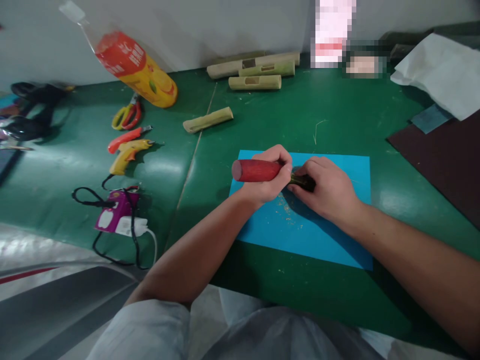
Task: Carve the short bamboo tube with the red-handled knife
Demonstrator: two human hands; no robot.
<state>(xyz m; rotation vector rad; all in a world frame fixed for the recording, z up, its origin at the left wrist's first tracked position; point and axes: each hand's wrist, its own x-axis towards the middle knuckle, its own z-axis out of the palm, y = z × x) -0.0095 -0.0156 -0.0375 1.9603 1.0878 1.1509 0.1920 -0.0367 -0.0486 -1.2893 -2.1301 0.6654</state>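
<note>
My left hand (pixel 272 172) is wrapped round a carving tool with a thick red wooden handle (pixel 257 170). The handle's butt points left, and its working end is hidden by my fingers. Close on the right, my right hand (pixel 326 185) is closed on a short dark olive-brown piece (pixel 303 181), perhaps bamboo; most of it is covered by the hand. Both hands are over a blue sheet (pixel 311 235), where small pale shavings (pixel 287 207) lie scattered just below them.
Cut bamboo tubes (pixel 255 82) lie at the back, and one bamboo piece (pixel 208 120) sits nearer. Leftward are an orange drink bottle (pixel 137 67), scissors (pixel 127 115), a red-handled cutter (pixel 127 140), a yellow glue gun (pixel 129 156) and a corded purple box (pixel 118 210). White paper (pixel 442 75) lies right.
</note>
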